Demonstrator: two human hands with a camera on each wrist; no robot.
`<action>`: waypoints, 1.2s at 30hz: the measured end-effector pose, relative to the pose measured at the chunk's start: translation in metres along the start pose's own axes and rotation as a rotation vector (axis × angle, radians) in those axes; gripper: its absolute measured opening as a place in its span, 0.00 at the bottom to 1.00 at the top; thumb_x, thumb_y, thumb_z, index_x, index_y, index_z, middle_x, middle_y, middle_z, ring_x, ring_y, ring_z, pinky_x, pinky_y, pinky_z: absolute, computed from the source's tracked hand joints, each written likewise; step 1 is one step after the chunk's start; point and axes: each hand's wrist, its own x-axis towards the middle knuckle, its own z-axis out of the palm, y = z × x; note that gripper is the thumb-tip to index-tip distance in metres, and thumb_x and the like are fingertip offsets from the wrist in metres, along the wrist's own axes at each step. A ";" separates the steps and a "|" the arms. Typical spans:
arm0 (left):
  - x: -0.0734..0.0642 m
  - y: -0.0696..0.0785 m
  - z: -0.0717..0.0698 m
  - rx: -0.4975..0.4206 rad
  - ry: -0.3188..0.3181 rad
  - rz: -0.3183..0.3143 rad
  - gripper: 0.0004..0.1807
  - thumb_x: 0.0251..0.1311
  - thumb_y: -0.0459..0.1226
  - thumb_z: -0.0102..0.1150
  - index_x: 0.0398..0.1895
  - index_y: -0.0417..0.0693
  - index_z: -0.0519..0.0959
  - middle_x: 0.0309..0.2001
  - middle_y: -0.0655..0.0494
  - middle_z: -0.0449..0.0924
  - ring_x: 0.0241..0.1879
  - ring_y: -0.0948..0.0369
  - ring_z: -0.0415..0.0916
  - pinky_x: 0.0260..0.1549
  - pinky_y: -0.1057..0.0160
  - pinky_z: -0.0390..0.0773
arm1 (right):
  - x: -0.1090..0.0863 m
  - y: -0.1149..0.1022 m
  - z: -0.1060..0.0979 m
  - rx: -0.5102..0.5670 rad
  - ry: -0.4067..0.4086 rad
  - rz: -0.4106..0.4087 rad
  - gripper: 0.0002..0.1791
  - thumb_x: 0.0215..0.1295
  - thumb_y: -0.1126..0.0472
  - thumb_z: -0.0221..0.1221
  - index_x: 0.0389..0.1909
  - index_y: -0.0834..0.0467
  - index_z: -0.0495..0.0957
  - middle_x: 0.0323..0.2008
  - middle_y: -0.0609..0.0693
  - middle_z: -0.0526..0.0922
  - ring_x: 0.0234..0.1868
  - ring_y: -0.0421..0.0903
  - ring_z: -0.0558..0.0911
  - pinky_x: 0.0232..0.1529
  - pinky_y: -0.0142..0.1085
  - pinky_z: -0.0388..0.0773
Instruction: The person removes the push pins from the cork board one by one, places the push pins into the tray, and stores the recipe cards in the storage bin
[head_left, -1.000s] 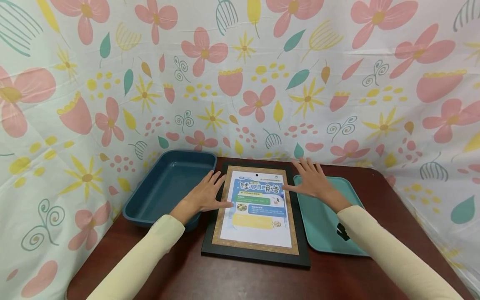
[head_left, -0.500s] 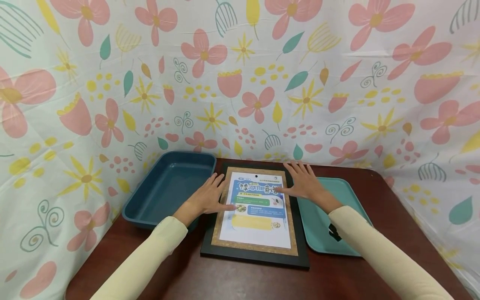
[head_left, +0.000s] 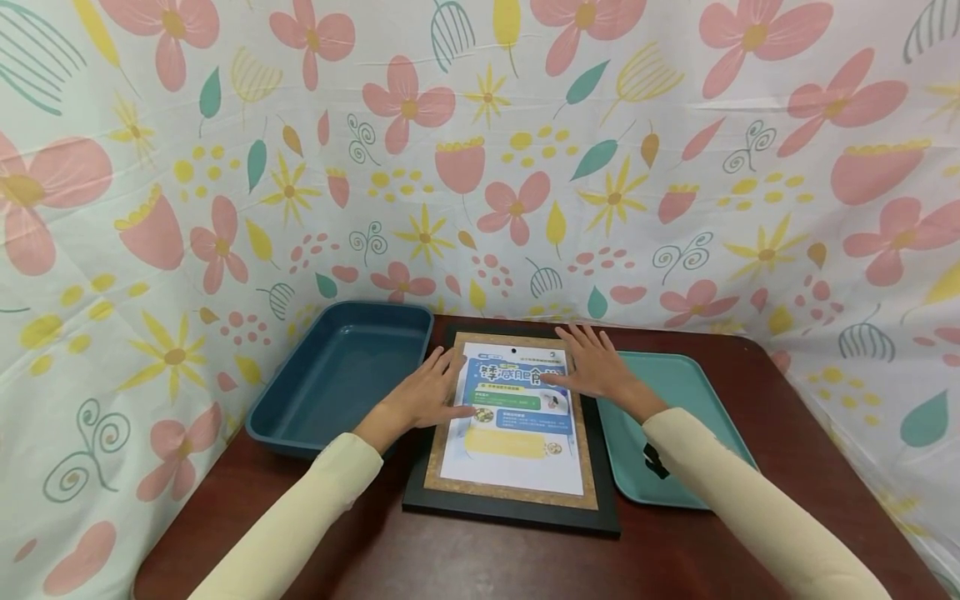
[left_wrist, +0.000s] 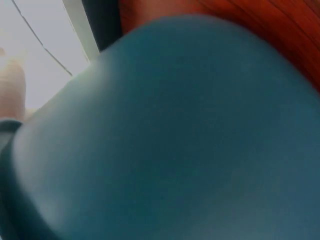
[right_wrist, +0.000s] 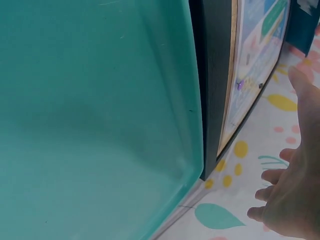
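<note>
A black-framed corkboard (head_left: pixel 512 514) lies in the middle of the table. On it is a printed paper sheet (head_left: pixel 517 473) with blue, green and yellow panels and a dark pin (head_left: pixel 513 351) at its top. My left hand (head_left: pixel 420 396), fingers straight, overlaps the board's left edge, its thumb pointing in over the sheet. Opposite it, my right hand (head_left: pixel 603 371) spreads over the upper right edge, thumb toward the printed title. Both hands hold nothing. In the right wrist view the right hand (right_wrist: pixel 295 185) appears beyond the tray, fingers apart.
A deep blue bin (head_left: pixel 341 375) stands left of the board; its wall (left_wrist: pixel 175 125) fills most of the left wrist view. Right of the board lies a shallow teal tray (head_left: pixel 697 383), partly under the right forearm. A flower-patterned cloth (head_left: pixel 480 167) hangs behind the dark wooden table (head_left: pixel 787 442).
My right hand has moved left, from over the tray to the board's upper right edge. The left hand has shifted slightly right. Board, sheet, bin and tray stay put.
</note>
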 end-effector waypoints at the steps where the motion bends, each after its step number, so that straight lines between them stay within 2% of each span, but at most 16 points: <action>1: 0.001 0.001 0.001 -0.012 -0.002 -0.003 0.54 0.67 0.66 0.58 0.84 0.45 0.51 0.82 0.40 0.47 0.82 0.42 0.39 0.77 0.45 0.53 | 0.001 -0.001 0.001 -0.006 -0.003 0.002 0.62 0.61 0.26 0.63 0.83 0.60 0.52 0.82 0.63 0.49 0.82 0.66 0.45 0.77 0.64 0.37; 7: 0.004 0.007 0.003 -0.052 -0.049 -0.037 0.55 0.68 0.67 0.55 0.85 0.47 0.48 0.84 0.45 0.41 0.83 0.45 0.35 0.77 0.45 0.52 | 0.008 -0.003 0.005 0.001 -0.017 0.006 0.62 0.61 0.27 0.64 0.83 0.61 0.52 0.81 0.64 0.51 0.82 0.65 0.45 0.77 0.64 0.40; 12: 0.005 0.011 0.004 -0.053 -0.078 -0.039 0.53 0.71 0.67 0.51 0.86 0.46 0.45 0.84 0.43 0.36 0.83 0.45 0.34 0.78 0.47 0.49 | 0.013 -0.003 0.011 0.020 -0.001 0.015 0.61 0.61 0.28 0.65 0.82 0.61 0.53 0.81 0.64 0.54 0.82 0.65 0.46 0.78 0.62 0.38; 18: 0.008 0.014 0.008 -0.023 -0.077 -0.041 0.52 0.73 0.64 0.50 0.85 0.43 0.45 0.84 0.41 0.39 0.82 0.42 0.36 0.78 0.48 0.49 | 0.017 -0.004 0.015 0.045 -0.012 0.027 0.61 0.60 0.29 0.65 0.82 0.60 0.54 0.81 0.64 0.54 0.82 0.65 0.46 0.78 0.61 0.37; 22: 0.010 0.016 0.012 -0.042 -0.075 -0.052 0.51 0.73 0.63 0.51 0.84 0.41 0.47 0.84 0.40 0.40 0.82 0.40 0.39 0.77 0.47 0.51 | 0.022 -0.003 0.018 0.062 -0.002 0.016 0.59 0.61 0.30 0.66 0.82 0.61 0.54 0.80 0.64 0.56 0.82 0.65 0.47 0.79 0.60 0.38; 29: 0.012 0.018 0.019 -0.042 -0.110 -0.069 0.53 0.73 0.65 0.48 0.85 0.41 0.44 0.84 0.40 0.37 0.82 0.41 0.38 0.77 0.47 0.50 | 0.028 -0.003 0.020 0.076 0.001 0.000 0.56 0.63 0.32 0.65 0.82 0.61 0.56 0.79 0.64 0.58 0.81 0.66 0.50 0.78 0.61 0.40; 36: 0.015 0.016 0.023 -0.060 -0.131 -0.076 0.53 0.73 0.66 0.48 0.84 0.39 0.45 0.83 0.39 0.37 0.82 0.40 0.38 0.77 0.46 0.51 | 0.031 -0.006 0.024 0.106 -0.020 -0.003 0.55 0.65 0.33 0.65 0.82 0.60 0.56 0.80 0.63 0.58 0.82 0.64 0.49 0.79 0.60 0.39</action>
